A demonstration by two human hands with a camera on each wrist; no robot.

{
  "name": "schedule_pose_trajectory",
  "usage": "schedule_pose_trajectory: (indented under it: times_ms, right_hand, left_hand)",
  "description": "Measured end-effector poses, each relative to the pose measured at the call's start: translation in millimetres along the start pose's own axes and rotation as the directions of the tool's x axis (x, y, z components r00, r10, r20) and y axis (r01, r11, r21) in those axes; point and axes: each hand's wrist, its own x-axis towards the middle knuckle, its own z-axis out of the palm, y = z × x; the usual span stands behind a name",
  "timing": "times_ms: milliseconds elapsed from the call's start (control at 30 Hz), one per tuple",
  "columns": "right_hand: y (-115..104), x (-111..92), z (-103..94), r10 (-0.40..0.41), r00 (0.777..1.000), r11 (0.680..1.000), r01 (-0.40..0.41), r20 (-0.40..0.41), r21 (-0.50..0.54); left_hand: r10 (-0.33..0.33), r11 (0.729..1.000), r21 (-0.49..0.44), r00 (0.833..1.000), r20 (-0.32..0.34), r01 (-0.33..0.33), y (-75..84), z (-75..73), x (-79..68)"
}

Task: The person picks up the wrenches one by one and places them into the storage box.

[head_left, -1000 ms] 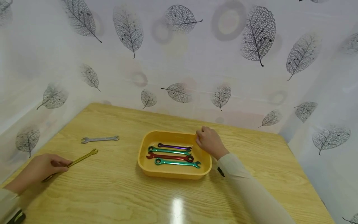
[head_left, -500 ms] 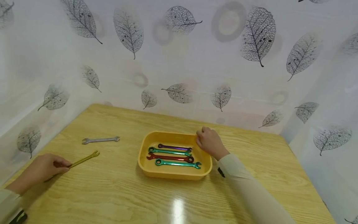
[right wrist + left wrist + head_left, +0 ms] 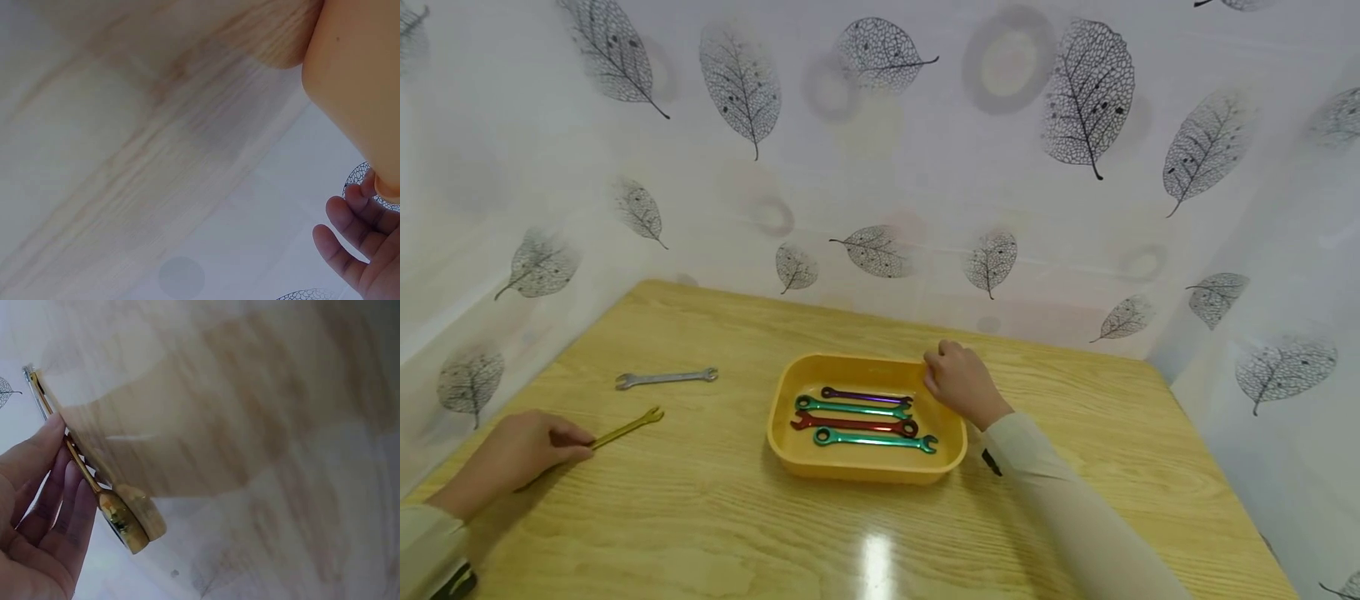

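Note:
My left hand (image 3: pixel 516 454) pinches a gold combination wrench (image 3: pixel 628 427) between thumb and fingers, low over the left of the table. Its open end points away to the right. In the left wrist view the ring end of the gold wrench (image 3: pixel 122 522) lies close to the glossy tabletop. At the far right corner of a yellow plastic tub (image 3: pixel 865 469), my right hand (image 3: pixel 964 385) grips the rim. Inside lie two green wrenches (image 3: pixel 876 440), a red wrench (image 3: pixel 853 423) and a small purple wrench (image 3: pixel 867 396), roughly parallel.
A silver double open-end wrench (image 3: pixel 666 378) lies on the wooden table (image 3: pixel 737 533), left of the tub and beyond the gold wrench. Leaf-patterned cloth (image 3: pixel 895 167) hangs behind the table and along both sides.

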Motion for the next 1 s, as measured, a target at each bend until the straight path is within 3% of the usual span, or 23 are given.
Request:
schedule_pose_trajectory:
  times_ms: [300, 1000]
  right_hand:
    - [0.4, -0.6, -3.1, 0.013, 1.0, 1.0, -0.014, 0.011, 0.001]
    - [-0.4, -0.5, -0.6, 0.004, 1.0, 1.0, -0.004, 0.022, -0.001]
  left_hand:
    - [0.028, 1.0, 0.012, 0.999, -0.026, -0.028, 1.3, -0.6, 2.3]
    - [0.073, 0.997, -0.024, 0.997, 0.005, -0.073, 3.5, 1.2, -2.6]
